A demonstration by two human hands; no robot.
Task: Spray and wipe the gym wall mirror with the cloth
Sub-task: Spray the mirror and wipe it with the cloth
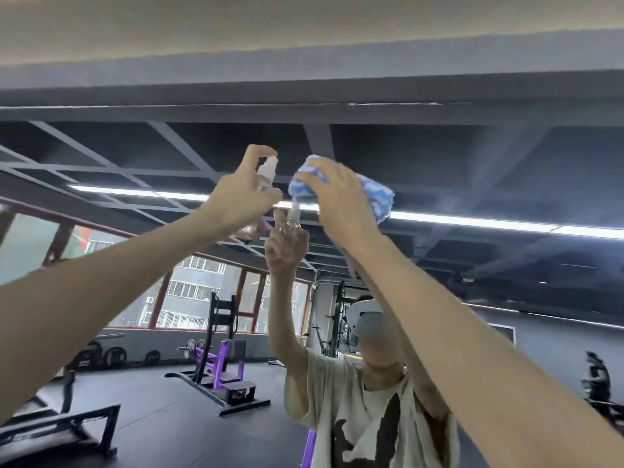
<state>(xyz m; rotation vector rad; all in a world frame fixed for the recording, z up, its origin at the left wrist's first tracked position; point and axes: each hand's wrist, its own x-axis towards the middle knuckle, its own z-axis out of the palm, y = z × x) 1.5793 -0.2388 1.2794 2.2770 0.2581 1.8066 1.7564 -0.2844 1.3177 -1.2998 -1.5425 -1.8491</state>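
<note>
The gym wall mirror [472,157] fills the view in front of me, its top edge under a grey beam. My left hand [236,197] is raised high and grips a small clear spray bottle [266,173] with a white nozzle, the index finger curled over the top. My right hand [337,197] presses a blue-and-white cloth [374,194] against the glass near the mirror's top. The mirror shows my reflection with both arms raised and the bottle mirrored below my hands.
Reflected in the mirror are a purple and black weight machine [219,366], a black bench [67,427] at lower left, weight plates along the wall, large windows [189,298] and a long ceiling light strip [472,221].
</note>
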